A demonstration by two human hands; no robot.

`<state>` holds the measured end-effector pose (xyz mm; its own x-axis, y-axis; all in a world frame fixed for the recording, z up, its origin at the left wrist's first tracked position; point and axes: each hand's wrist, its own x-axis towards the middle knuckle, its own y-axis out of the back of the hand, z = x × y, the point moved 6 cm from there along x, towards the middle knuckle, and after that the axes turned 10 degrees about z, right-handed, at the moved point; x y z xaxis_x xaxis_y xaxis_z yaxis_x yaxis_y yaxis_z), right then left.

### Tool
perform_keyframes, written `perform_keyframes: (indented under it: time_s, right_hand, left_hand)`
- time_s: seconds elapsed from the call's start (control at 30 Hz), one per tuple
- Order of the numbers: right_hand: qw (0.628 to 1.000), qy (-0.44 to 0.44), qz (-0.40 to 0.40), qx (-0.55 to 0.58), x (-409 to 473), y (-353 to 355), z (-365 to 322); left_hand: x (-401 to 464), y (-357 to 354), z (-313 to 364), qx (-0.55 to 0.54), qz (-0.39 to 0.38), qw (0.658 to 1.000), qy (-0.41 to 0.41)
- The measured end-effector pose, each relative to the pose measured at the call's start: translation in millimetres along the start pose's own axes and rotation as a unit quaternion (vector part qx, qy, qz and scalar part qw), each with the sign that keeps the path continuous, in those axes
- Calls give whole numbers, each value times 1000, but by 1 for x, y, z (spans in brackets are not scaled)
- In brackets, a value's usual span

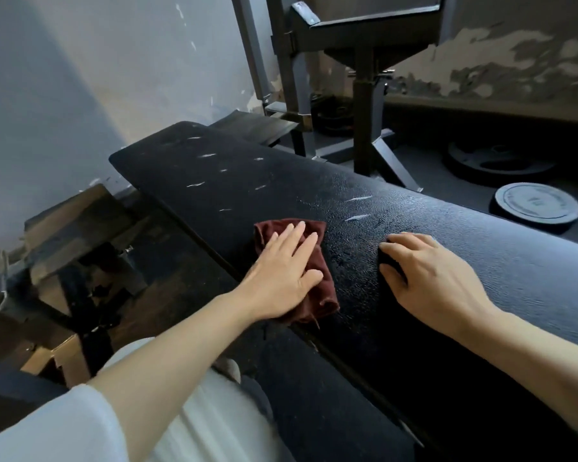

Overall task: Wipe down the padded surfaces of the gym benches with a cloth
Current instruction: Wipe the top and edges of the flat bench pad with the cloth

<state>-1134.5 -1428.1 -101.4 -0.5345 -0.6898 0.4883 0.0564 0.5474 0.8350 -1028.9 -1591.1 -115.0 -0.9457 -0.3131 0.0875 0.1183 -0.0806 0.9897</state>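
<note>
- Bench pad [414, 235]: black, pebbled vinyl with pale scuffs; long axis runs from far left to near right.
- Cloth [317, 278]: dark red, crumpled, lying on the pad's near edge.
- Left hand [281, 268]: fingers straight, pressing flat on the cloth.
- Right hand [424, 271]: fingers loosely bent, resting on the pad right of the cloth, holding nothing.

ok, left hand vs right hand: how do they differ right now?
The left hand lies flat, fingers straight, pressing the dark red cloth; the right hand has curled fingers and rests bare on the black padded bench. The left sits nearer the bench's edge. Both are palm-down on the pad.
</note>
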Motion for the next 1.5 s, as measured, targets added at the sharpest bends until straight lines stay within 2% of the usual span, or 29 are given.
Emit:
perform_keyframes:
  time_s: [0.1,0.13,0.2,0.33,0.37,0.47,0.53,0.7,0.77,0.9,0.97,1.07,1.13,1.27,1.3,1.43,1.5]
  right_hand:
    - [999,8,26,-17,-5,-3,-2]
    - [999,12,26,-18,-5,-4,-2]
    - [999,14,27,-11,-4,-3,-3]
    - [999,15,35,-11,-4,-3,-2]
    - [999,16,37,-10,-4,-4,-2]
    - [999,3,36,22,-4,-4,3]
    - [998,-17,41,38,-5,-4,8]
    - [997,-54,43,46,-4,-2,12]
    - [997,-54,38,37,-4,-2,12]
    - [999,-40,19,-21,7,3,13]
    - [998,-35,2,-60,20,8,18]
    - [997,-33,-1,-73,35,2,30]
    - [998,-37,-4,-53,38,-9,36]
    - [998,-40,8,-39,36,-21,43]
    - [998,-42,11,-39,36,-20,44]
    - [998,-46,18,-44,36,-19,43]
    - [998,-51,18,-42,36,-20,43]
  left_hand:
    - [-16,-8,50,-1,13,989,-146]
    - [-17,-8,54,2,14,985,-170]
    - [-2,-5,44,14,9,988,-156]
    - [42,-2,25,27,-14,998,-53]
    - [45,-2,35,19,-4,998,-62]
    - [26,-7,66,-5,8,987,-159]
    - [25,-6,61,-12,8,983,-184]
    - [83,-4,36,11,2,999,-45]
    - [85,-5,50,14,12,998,-58]
    - [50,-5,61,-14,9,986,-164]
    - [64,-3,47,-5,-2,991,-137]
    - [96,0,33,18,14,999,-44]
    - [93,-2,45,2,28,998,-52]
    - [63,-7,55,-30,22,987,-155]
    - [72,-7,49,-24,20,989,-148]
    - [126,-10,37,6,11,999,-35]
    - [135,-11,46,-3,27,999,-35]
